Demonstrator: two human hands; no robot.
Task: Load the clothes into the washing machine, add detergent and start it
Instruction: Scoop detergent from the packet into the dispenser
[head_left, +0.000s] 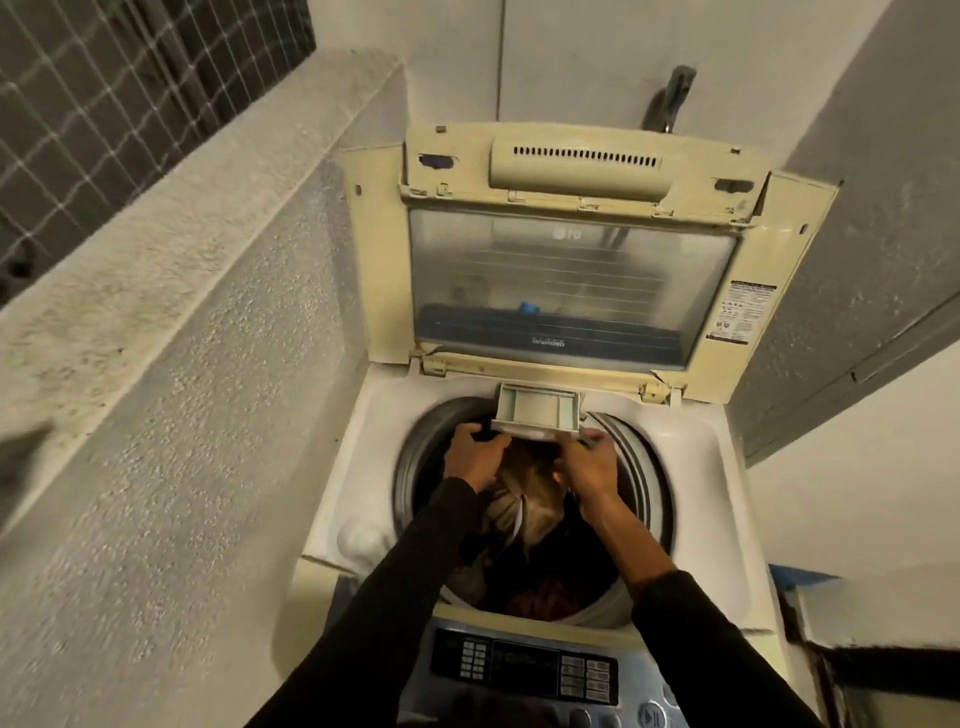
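Observation:
A top-loading washing machine (363, 467) stands in front of me with its lid (571, 280) raised. Its drum holds clothes (530, 499), tan on top, dark and reddish below. At the drum's far rim the white detergent drawer (537, 410) sticks out, its compartments open to view. My left hand (475, 452) grips the drawer's front left corner. My right hand (587, 467) holds its front right corner from below. Both arms in black sleeves reach over the drum. The control panel (524, 670) with buttons lies at the near edge.
A rough concrete parapet wall (171, 322) runs along the left, with wire mesh (104, 104) above it. A tap (667, 98) juts from the wall behind the lid. A grey wall (883, 260) closes in on the right.

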